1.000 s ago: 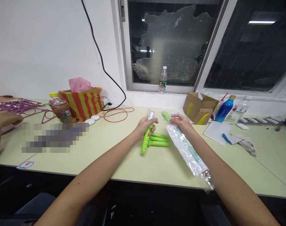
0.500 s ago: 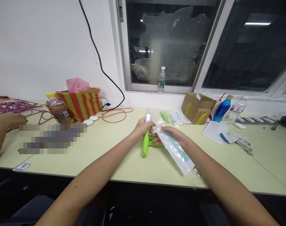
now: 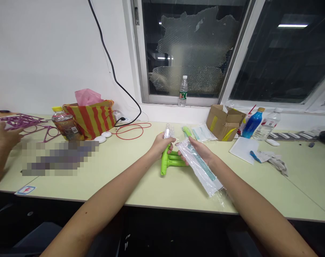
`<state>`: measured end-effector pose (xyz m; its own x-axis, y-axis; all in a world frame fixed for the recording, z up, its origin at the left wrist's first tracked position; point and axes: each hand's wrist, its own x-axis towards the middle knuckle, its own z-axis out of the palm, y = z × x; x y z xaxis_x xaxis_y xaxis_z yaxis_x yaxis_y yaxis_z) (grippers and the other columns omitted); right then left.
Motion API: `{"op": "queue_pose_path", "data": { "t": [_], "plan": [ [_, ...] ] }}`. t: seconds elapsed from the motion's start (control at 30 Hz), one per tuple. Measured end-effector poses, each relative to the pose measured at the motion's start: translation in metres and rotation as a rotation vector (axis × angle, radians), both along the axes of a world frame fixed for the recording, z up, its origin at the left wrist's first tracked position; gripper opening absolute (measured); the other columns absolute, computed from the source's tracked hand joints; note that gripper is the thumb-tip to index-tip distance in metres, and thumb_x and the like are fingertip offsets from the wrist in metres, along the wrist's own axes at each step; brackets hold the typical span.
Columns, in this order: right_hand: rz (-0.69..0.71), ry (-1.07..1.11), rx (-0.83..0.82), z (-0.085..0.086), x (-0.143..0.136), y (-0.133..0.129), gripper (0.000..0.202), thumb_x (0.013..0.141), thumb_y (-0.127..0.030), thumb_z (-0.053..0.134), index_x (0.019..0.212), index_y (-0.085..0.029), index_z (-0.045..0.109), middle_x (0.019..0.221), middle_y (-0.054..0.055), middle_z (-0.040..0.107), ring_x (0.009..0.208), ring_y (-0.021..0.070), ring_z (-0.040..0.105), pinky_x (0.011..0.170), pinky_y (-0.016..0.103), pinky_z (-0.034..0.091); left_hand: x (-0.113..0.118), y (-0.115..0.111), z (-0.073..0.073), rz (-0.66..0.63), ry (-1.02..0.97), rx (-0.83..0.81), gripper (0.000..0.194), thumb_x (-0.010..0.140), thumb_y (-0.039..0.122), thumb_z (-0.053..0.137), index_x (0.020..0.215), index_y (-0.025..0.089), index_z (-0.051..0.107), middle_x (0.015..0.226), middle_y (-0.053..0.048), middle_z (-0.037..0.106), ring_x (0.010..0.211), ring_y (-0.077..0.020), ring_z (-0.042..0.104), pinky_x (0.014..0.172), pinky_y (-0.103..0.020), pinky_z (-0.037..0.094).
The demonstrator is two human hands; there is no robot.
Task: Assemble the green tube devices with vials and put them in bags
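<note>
My left hand is closed around a bright green rod-shaped piece with a clear plastic end above the fist. Several green bars run sideways from the rod towards my right hand; whether they are joined to it, I cannot tell. My right hand grips the upper end of a clear plastic packet that slants down towards the table edge. Inside the packet lies white and teal printed paper. Just behind my right hand is another green piece, partly hidden.
Another packet lies beside a cardboard box. Bottles, a white sheet and a glove are on the right. Leftward are a striped bag, a tea bottle, a red cable and a co-worker's hand near purple frames.
My right hand has moved slightly up and right with the packet, away from my left hand, showing more of the green bars. The co-worker's hand has shifted left.
</note>
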<state>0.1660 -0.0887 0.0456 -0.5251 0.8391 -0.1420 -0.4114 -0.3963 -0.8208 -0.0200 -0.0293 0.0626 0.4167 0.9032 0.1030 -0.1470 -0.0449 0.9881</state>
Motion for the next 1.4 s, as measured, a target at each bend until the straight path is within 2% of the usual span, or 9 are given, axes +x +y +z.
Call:
{"op": "queue_pose_path", "data": {
  "t": [0.2, 0.33, 0.5, 0.63, 0.7, 0.87, 1.0, 1.2, 1.4],
  "plan": [
    [-0.062, -0.041, 0.017, 0.008, -0.004, -0.007, 0.048, 0.098, -0.052, 0.032, 0.128, -0.018, 0.049, 0.087, 0.011, 0.070, 0.068, 0.0247, 0.069, 0.055, 0.039, 0.057, -0.002, -0.004, -0.003, 0.230, 0.220, 0.306, 0.027, 0.070, 0.029, 0.068, 0.083, 0.021, 0.046, 0.059, 0.006, 0.050, 0.043, -0.0094, 0.047, 0.041, -0.022, 0.035],
    [-0.052, -0.026, 0.039, 0.011, -0.008, -0.011, 0.046, 0.098, -0.049, 0.034, 0.126, -0.016, 0.050, 0.086, 0.011, 0.070, 0.071, 0.0256, 0.069, 0.057, 0.041, 0.058, -0.004, -0.013, 0.002, 0.389, 0.314, 0.550, 0.023, 0.071, 0.028, 0.068, 0.081, 0.020, 0.048, 0.071, 0.005, 0.056, 0.061, -0.0109, 0.054, 0.056, -0.022, 0.040],
    [-0.051, -0.060, 0.054, 0.010, -0.008, -0.011, 0.050, 0.098, -0.053, 0.032, 0.112, -0.012, 0.058, 0.078, 0.011, 0.069, 0.070, 0.0254, 0.068, 0.056, 0.039, 0.058, -0.002, -0.028, 0.011, 0.302, 0.332, 0.669, 0.019, 0.074, 0.028, 0.068, 0.082, 0.021, 0.051, 0.074, 0.005, 0.064, 0.069, -0.0126, 0.060, 0.066, -0.024, 0.044],
    [-0.051, -0.088, 0.084, 0.010, -0.007, -0.011, 0.051, 0.097, -0.056, 0.031, 0.107, -0.015, 0.060, 0.072, 0.009, 0.068, 0.062, 0.0230, 0.066, 0.053, 0.036, 0.056, 0.000, -0.036, 0.012, 0.251, 0.280, 0.675, 0.014, 0.079, 0.027, 0.065, 0.086, 0.021, 0.054, 0.085, 0.002, 0.070, 0.075, -0.0137, 0.065, 0.070, -0.025, 0.047],
    [-0.052, -0.103, 0.096, 0.009, -0.007, -0.011, 0.052, 0.096, -0.058, 0.032, 0.107, -0.016, 0.061, 0.069, 0.008, 0.067, 0.060, 0.0224, 0.065, 0.052, 0.034, 0.055, 0.000, -0.037, 0.012, 0.228, 0.267, 0.670, 0.014, 0.080, 0.028, 0.065, 0.086, 0.021, 0.054, 0.087, 0.001, 0.070, 0.070, -0.0133, 0.066, 0.068, -0.025, 0.048],
    [-0.082, -0.113, 0.131, 0.009, -0.007, -0.011, 0.046, 0.096, -0.056, 0.036, 0.111, -0.020, 0.058, 0.068, 0.006, 0.066, 0.056, 0.0215, 0.063, 0.050, 0.033, 0.052, -0.001, -0.039, 0.012, 0.126, 0.296, 0.677, 0.012, 0.080, 0.028, 0.066, 0.087, 0.021, 0.059, 0.082, 0.000, 0.068, 0.062, -0.0130, 0.062, 0.064, -0.024, 0.047],
    [-0.125, -0.127, 0.162, 0.008, -0.007, -0.010, 0.047, 0.095, -0.058, 0.037, 0.116, -0.021, 0.056, 0.070, 0.005, 0.067, 0.054, 0.0214, 0.063, 0.049, 0.033, 0.051, -0.001, -0.040, 0.013, 0.143, 0.361, 0.728, 0.013, 0.077, 0.025, 0.067, 0.090, 0.022, 0.063, 0.080, 0.000, 0.067, 0.073, -0.0158, 0.062, 0.069, -0.025, 0.045],
    [-0.097, -0.143, 0.203, 0.006, -0.006, -0.010, 0.048, 0.095, -0.055, 0.038, 0.126, -0.021, 0.049, 0.071, 0.004, 0.068, 0.053, 0.0214, 0.064, 0.049, 0.032, 0.050, -0.002, -0.041, 0.016, 0.118, 0.393, 0.681, 0.015, 0.079, 0.026, 0.064, 0.093, 0.022, 0.060, 0.081, 0.000, 0.066, 0.075, -0.0161, 0.062, 0.067, -0.024, 0.046],
    [-0.102, -0.107, 0.224, 0.008, -0.008, -0.010, 0.047, 0.097, -0.051, 0.034, 0.125, -0.016, 0.051, 0.071, 0.006, 0.067, 0.052, 0.0214, 0.063, 0.047, 0.032, 0.050, -0.002, -0.038, 0.015, 0.111, 0.385, 0.679, 0.013, 0.079, 0.027, 0.064, 0.090, 0.022, 0.059, 0.082, -0.001, 0.066, 0.075, -0.0163, 0.060, 0.067, -0.025, 0.045]
  ]
}}
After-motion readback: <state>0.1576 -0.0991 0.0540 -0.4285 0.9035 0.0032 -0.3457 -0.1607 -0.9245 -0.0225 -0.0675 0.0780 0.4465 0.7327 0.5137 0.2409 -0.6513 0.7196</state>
